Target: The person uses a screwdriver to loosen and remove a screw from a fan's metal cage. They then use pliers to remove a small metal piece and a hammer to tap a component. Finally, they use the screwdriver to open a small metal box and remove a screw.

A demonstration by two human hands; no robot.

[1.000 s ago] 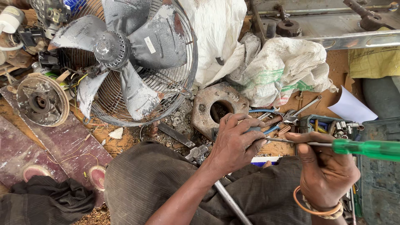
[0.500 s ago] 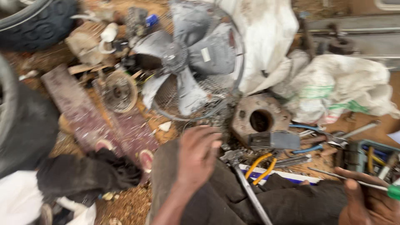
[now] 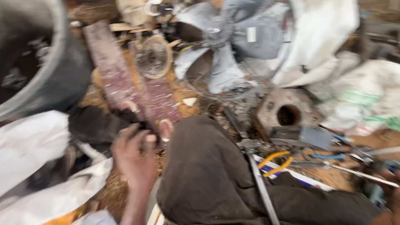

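The picture is blurred by motion. My left hand [image 3: 135, 157] reaches out to the left of my knee, which is in dark trousers [image 3: 208, 179]. Its fingers are spread and touch the edge of a black cloth [image 3: 93, 124]; nothing is held in it. Only a sliver of my right hand [image 3: 393, 201] shows at the bottom right corner. It grips a screwdriver [image 3: 362, 175] whose thin metal shaft points left over the tools.
A grey fan [image 3: 225, 46] in a wire guard lies at the top. A metal housing with a round hole [image 3: 287, 113], yellow-handled pliers [image 3: 275, 161] and a steel rod [image 3: 260, 187] lie right of my knee. White sacks [image 3: 366, 96], a reddish plank [image 3: 118, 79] and a dark tyre [image 3: 37, 66] surround them.
The view has swung left. My left hand has left the tools by the housing and moved left across my knee to the black cloth. My right hand has slid almost out of view.
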